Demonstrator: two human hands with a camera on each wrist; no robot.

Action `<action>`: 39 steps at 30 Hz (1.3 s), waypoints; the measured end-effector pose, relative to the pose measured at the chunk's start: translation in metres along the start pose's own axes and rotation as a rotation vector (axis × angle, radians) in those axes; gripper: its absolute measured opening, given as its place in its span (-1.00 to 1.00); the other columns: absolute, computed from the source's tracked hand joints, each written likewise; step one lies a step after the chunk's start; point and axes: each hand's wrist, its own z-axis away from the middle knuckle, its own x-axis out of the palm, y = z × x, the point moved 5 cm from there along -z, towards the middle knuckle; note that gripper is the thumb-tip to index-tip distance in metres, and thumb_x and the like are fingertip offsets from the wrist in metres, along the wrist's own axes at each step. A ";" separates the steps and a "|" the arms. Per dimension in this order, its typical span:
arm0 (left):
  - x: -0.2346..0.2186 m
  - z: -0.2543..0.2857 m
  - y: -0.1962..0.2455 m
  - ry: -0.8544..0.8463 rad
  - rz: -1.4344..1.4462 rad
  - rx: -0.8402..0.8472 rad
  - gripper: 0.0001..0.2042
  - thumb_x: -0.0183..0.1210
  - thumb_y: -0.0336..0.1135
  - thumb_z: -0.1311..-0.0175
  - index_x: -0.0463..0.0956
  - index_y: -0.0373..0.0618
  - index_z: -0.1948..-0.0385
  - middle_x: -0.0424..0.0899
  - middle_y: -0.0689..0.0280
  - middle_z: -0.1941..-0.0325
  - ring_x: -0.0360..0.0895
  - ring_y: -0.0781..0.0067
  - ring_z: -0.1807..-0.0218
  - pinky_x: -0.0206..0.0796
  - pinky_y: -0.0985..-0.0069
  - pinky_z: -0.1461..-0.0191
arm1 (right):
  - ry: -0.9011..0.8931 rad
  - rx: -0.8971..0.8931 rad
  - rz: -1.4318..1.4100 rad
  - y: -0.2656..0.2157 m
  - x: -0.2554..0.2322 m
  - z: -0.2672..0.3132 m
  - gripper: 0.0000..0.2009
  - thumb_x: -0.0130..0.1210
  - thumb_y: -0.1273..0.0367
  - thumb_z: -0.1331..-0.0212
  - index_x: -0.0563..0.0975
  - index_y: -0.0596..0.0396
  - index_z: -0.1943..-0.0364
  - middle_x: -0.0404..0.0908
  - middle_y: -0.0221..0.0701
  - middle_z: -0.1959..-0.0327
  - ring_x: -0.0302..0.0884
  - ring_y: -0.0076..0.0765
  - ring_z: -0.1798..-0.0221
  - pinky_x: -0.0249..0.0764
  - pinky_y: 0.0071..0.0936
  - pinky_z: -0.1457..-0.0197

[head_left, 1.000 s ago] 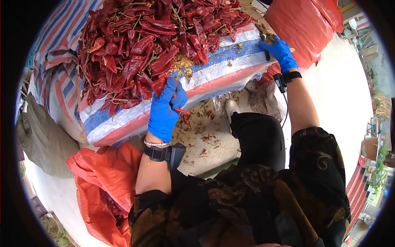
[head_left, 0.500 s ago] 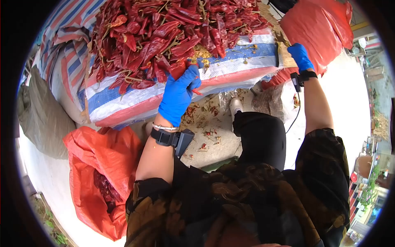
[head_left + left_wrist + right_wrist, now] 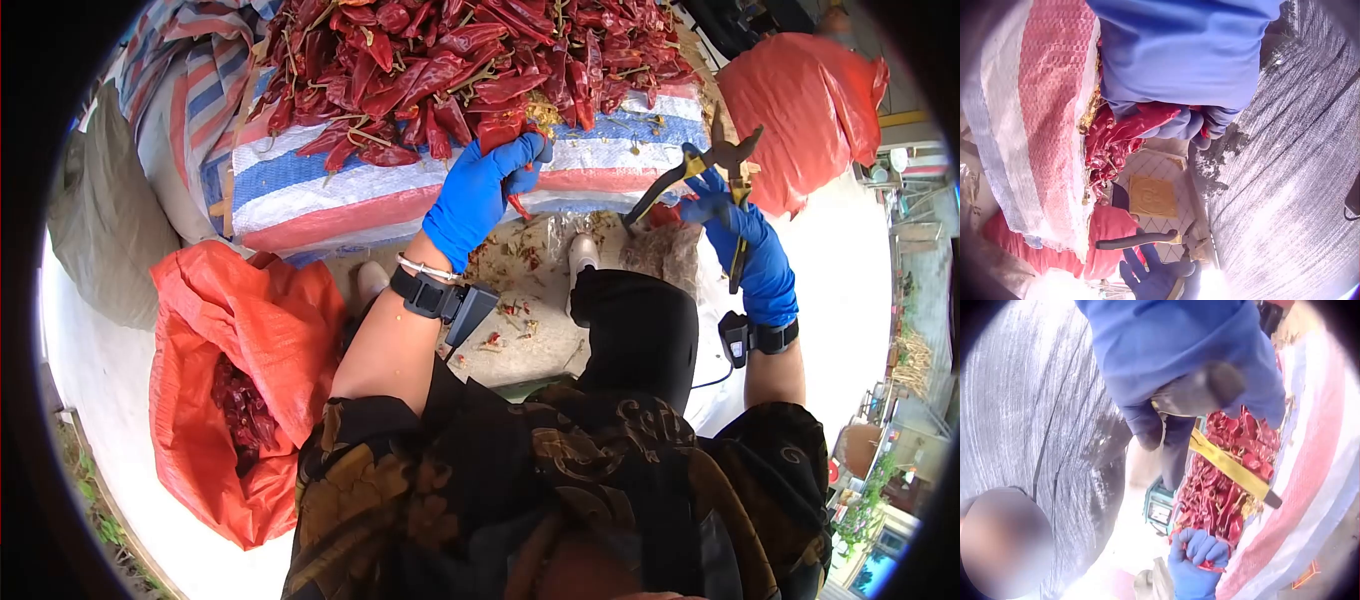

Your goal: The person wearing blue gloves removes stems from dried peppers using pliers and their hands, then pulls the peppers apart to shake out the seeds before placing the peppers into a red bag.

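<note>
In the head view my blue-gloved left hand (image 3: 480,195) grips red dried chillies (image 3: 497,130) at the near edge of the striped sheet (image 3: 400,212); a red tip pokes out below the fingers. My gloved right hand (image 3: 748,240) holds pliers (image 3: 722,157) with dark and yellow handles, jaws apart, right of the sheet. One handle lies in the palm and the other sticks out to the left. The left wrist view shows chillies (image 3: 1159,115) between my left fingers. A large chilli heap (image 3: 430,60) lies on the sheet beyond my left hand.
An open red sack (image 3: 200,400) with chillies inside stands at the lower left, beside a grey-green sack (image 3: 105,225). A full red sack (image 3: 800,110) stands at the upper right. Debris (image 3: 515,310) litters the floor near the person's shoes.
My right hand has come up from the sheet's right corner with the pliers, their handles now spread. My left hand has shifted right, still gripping chillies, while the view has moved.
</note>
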 end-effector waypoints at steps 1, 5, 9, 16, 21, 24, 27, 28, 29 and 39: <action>0.000 0.001 0.001 0.001 0.004 0.002 -0.86 0.01 -0.34 -0.19 0.43 -0.22 0.42 0.43 0.37 0.50 0.16 0.62 0.57 0.05 0.64 0.42 | -0.139 -0.038 -0.059 0.003 0.011 -0.004 -0.62 0.00 0.29 -0.08 0.43 0.34 0.10 0.47 -0.18 0.09 0.25 -0.19 -0.17 -0.06 -0.30 -0.32; -0.001 0.000 0.002 -0.062 0.034 -0.053 -0.80 -0.06 -0.31 -0.20 0.27 -0.13 0.61 0.20 0.45 0.63 0.06 0.63 0.62 -0.10 0.63 0.47 | -0.306 0.033 -0.298 0.002 0.076 -0.007 -0.72 0.01 0.35 -0.03 0.51 0.28 0.22 0.48 -0.22 0.11 0.31 -0.20 -0.10 0.08 -0.31 -0.26; -0.001 0.004 0.003 -0.076 0.111 -0.087 -0.77 -0.07 -0.31 -0.18 0.21 -0.11 0.67 0.12 0.46 0.66 0.02 0.64 0.63 -0.14 0.63 0.49 | -0.323 0.032 0.541 0.000 0.081 -0.018 -0.74 0.04 0.40 -0.06 0.47 0.25 0.18 0.50 -0.31 0.24 0.41 -0.39 0.11 0.28 -0.49 -0.02; 0.002 0.008 0.009 -0.174 -0.042 -0.101 -0.73 -0.09 -0.29 -0.18 0.18 -0.13 0.71 0.12 0.44 0.70 0.01 0.63 0.64 -0.14 0.63 0.51 | -0.129 -0.195 1.204 -0.003 0.083 -0.032 -0.59 0.06 0.51 -0.06 0.29 0.24 -0.03 0.44 -0.23 0.15 0.43 -0.31 0.10 0.33 -0.47 0.02; -0.002 0.009 0.007 -0.128 -0.066 -0.077 -0.80 -0.01 -0.28 -0.09 0.38 -0.19 0.63 0.25 0.47 0.67 0.03 0.71 0.67 -0.16 0.69 0.57 | -0.189 -0.346 1.302 -0.009 0.089 -0.032 -0.58 0.09 0.50 -0.04 0.30 0.24 -0.03 0.45 -0.20 0.16 0.44 -0.24 0.10 0.34 -0.46 0.03; -0.002 0.010 0.009 -0.112 -0.056 -0.101 -0.82 -0.01 -0.30 -0.07 0.38 -0.19 0.64 0.25 0.47 0.68 0.02 0.71 0.67 -0.16 0.69 0.57 | -0.204 -0.363 1.369 -0.011 0.089 -0.030 -0.57 0.11 0.49 -0.03 0.30 0.25 -0.03 0.46 -0.18 0.16 0.45 -0.20 0.11 0.35 -0.44 0.04; -0.001 0.011 0.010 -0.128 -0.152 -0.075 -0.82 -0.01 -0.31 -0.05 0.39 -0.18 0.65 0.26 0.47 0.69 0.04 0.71 0.67 -0.15 0.68 0.58 | -0.206 -0.324 1.391 -0.015 0.089 -0.029 -0.57 0.12 0.48 -0.02 0.31 0.26 -0.02 0.47 -0.15 0.17 0.48 -0.15 0.14 0.38 -0.42 0.07; -0.002 0.010 0.010 -0.127 -0.152 -0.075 -0.82 -0.01 -0.31 -0.05 0.39 -0.18 0.65 0.26 0.47 0.69 0.04 0.71 0.67 -0.15 0.68 0.58 | -0.200 -0.302 1.397 -0.016 0.089 -0.028 -0.57 0.13 0.47 -0.01 0.31 0.26 -0.01 0.47 -0.14 0.19 0.49 -0.12 0.16 0.39 -0.40 0.09; -0.003 0.009 0.009 -0.131 -0.164 -0.076 -0.83 0.00 -0.31 -0.04 0.39 -0.18 0.65 0.26 0.48 0.69 0.05 0.71 0.67 -0.14 0.68 0.59 | -0.200 -0.301 1.396 -0.013 0.087 -0.029 -0.57 0.13 0.47 -0.01 0.31 0.26 -0.01 0.47 -0.14 0.19 0.49 -0.12 0.16 0.39 -0.40 0.09; 0.001 0.011 0.013 -0.145 -0.312 -0.101 -0.79 -0.03 -0.32 -0.08 0.29 -0.13 0.71 0.20 0.48 0.72 0.04 0.69 0.66 -0.12 0.67 0.55 | -0.216 -0.330 1.499 -0.022 0.087 -0.028 -0.65 0.21 0.38 0.03 0.41 0.27 0.18 0.49 -0.22 0.45 0.49 -0.22 0.39 0.40 -0.46 0.31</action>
